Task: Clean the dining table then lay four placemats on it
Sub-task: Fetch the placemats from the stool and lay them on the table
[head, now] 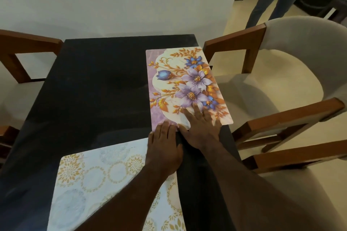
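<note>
Table (93,90) bears floral mat (180,80) at one o'clock; right hand (202,131) lies spread on it, left hand (164,150) flat, seemingly touching its edge.

Floral placemat (180,84): near edge at 6 o'clock is hidden under both hands, left hand (164,148) over the corner, right hand (201,127) further along.
White-gold placemat (97,184): cut off by bottom edge; left forearm (120,202) covers its 3 o'clock side.
Tabletop (93,80): near end out of frame.
Standing person (270,2) at 1 o'clock: legs only, blurred.
Chair (24,47) at 9 o'clock: cropped by left edge.
</note>
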